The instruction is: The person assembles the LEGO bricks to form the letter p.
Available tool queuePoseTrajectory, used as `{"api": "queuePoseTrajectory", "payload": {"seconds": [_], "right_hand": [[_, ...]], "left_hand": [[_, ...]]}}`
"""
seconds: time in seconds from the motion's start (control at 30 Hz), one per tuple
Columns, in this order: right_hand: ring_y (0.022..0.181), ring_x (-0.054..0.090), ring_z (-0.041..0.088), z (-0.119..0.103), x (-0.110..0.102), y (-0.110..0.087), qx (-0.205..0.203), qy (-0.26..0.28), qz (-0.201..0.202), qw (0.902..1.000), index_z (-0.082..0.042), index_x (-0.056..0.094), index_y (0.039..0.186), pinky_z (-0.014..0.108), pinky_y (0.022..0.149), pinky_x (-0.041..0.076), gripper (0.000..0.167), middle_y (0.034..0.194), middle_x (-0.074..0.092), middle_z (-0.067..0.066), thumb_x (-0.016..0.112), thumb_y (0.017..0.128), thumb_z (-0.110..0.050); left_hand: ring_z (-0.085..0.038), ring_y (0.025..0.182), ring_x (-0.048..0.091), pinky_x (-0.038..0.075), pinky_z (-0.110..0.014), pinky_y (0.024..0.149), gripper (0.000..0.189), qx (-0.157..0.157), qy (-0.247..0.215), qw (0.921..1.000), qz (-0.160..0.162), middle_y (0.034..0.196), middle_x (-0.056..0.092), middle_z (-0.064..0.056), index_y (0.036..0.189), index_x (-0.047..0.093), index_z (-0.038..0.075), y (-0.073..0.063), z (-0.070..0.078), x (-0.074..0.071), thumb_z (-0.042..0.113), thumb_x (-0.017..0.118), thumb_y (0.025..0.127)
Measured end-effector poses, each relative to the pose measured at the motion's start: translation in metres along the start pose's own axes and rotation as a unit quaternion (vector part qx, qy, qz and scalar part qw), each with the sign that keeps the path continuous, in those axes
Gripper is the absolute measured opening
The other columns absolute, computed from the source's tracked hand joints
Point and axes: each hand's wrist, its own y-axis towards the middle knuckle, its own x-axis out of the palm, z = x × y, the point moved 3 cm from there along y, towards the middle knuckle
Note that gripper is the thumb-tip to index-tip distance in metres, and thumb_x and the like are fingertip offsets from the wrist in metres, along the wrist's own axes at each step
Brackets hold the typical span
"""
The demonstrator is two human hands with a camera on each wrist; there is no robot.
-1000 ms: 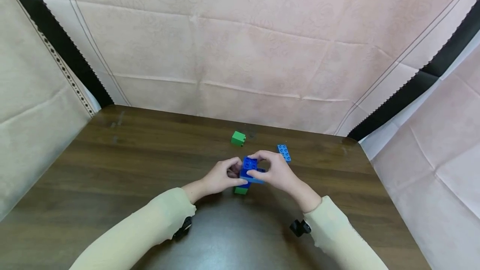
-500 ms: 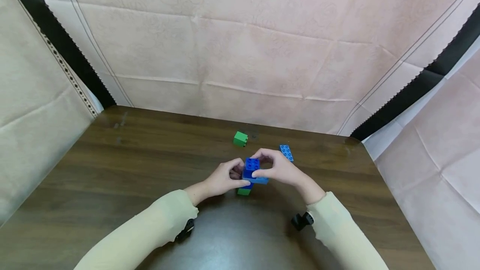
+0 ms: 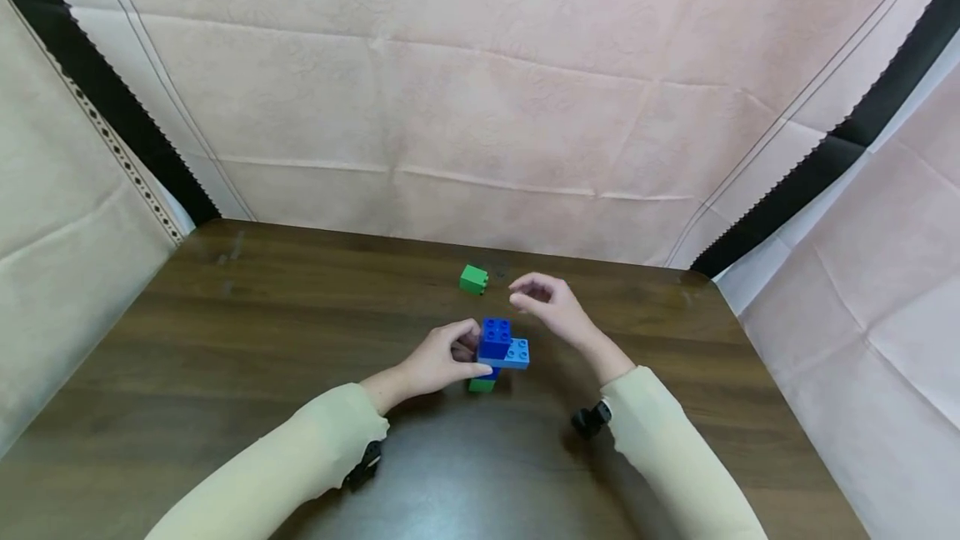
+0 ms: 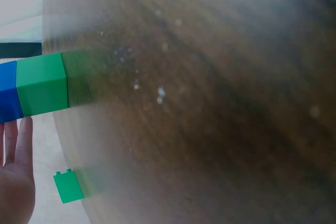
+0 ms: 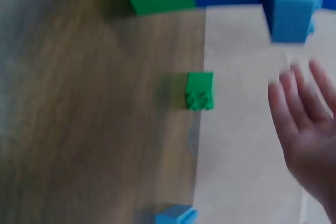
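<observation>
A tower of toy building bricks (image 3: 495, 340) stands in front of me: a green brick (image 4: 43, 83) at the bottom, a dark blue one above it, then a light blue brick (image 3: 516, 354) jutting out to the right, and a dark blue brick (image 3: 496, 333) with studs on top. My left hand (image 3: 442, 357) holds the tower from the left between thumb and fingers. To the right and behind the tower, my right hand (image 3: 551, 305) is in the air with fingers loosely bent and nothing in them. In the right wrist view its fingers are apart from the light blue brick.
A loose green brick (image 3: 473, 279) lies on the wooden table (image 3: 315, 290) beyond the tower. Another light blue brick (image 5: 176, 215) shows at the bottom of the right wrist view; my right hand hides it in the head view. Pale cloth (image 3: 450, 107) hangs behind the table.
My right hand has let go of the tower's upper bricks and moved away to the back right, covering the loose light blue brick. My left hand stays on the tower.
</observation>
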Motion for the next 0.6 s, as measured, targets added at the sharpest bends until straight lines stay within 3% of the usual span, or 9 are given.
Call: {"api": "queuePoseTrajectory", "payload": {"seconds": [0.1, 0.2, 0.43, 0.6], "right_hand": [[0.081, 0.061, 0.028, 0.017, -0.003, 0.016, 0.03, -0.025, 0.081, 0.9959, 0.0, 0.062, 0.107, 0.028, 0.071, 0.055, 0.028, 0.094, 0.063, 0.015, 0.065, 0.088, -0.019], [0.084, 0.06, 0.021, 0.037, -0.002, 0.03, 0.055, -0.049, 0.116, 0.9905, -0.002, 0.061, 0.111, 0.027, 0.073, 0.054, 0.034, 0.096, 0.062, 0.013, 0.068, 0.086, -0.024], [0.102, 0.057, 0.027, 0.062, 0.01, 0.051, 0.121, -0.072, 0.117, 0.9831, -0.002, 0.056, 0.122, 0.04, 0.09, 0.049, 0.045, 0.111, 0.061, 0.015, 0.07, 0.084, -0.023], [0.106, 0.057, 0.029, 0.068, 0.021, 0.059, 0.132, -0.079, 0.103, 0.9827, -0.005, 0.054, 0.125, 0.041, 0.093, 0.049, 0.052, 0.115, 0.06, 0.015, 0.072, 0.082, -0.027]], "left_hand": [[-0.018, 0.092, 0.062, 0.054, -0.035, 0.084, 0.029, -0.003, 0.003, 1.0, 0.002, 0.1, 0.062, -0.006, 0.101, 0.054, 0.012, -0.003, -0.001, -0.003, 0.022, 0.073, 0.082], [-0.017, 0.092, 0.062, 0.055, -0.035, 0.083, 0.028, -0.003, 0.004, 1.0, 0.001, 0.099, 0.062, -0.006, 0.1, 0.054, 0.012, -0.004, -0.002, -0.005, 0.021, 0.073, 0.082], [-0.017, 0.091, 0.062, 0.055, -0.033, 0.083, 0.029, 0.001, 0.012, 0.9999, 0.0, 0.099, 0.062, -0.006, 0.1, 0.053, 0.012, -0.006, -0.001, -0.007, 0.022, 0.073, 0.082], [-0.018, 0.091, 0.062, 0.055, -0.032, 0.082, 0.03, 0.01, 0.015, 0.9998, 0.002, 0.1, 0.061, -0.007, 0.1, 0.052, 0.011, -0.008, -0.001, -0.009, 0.021, 0.073, 0.082]]}}
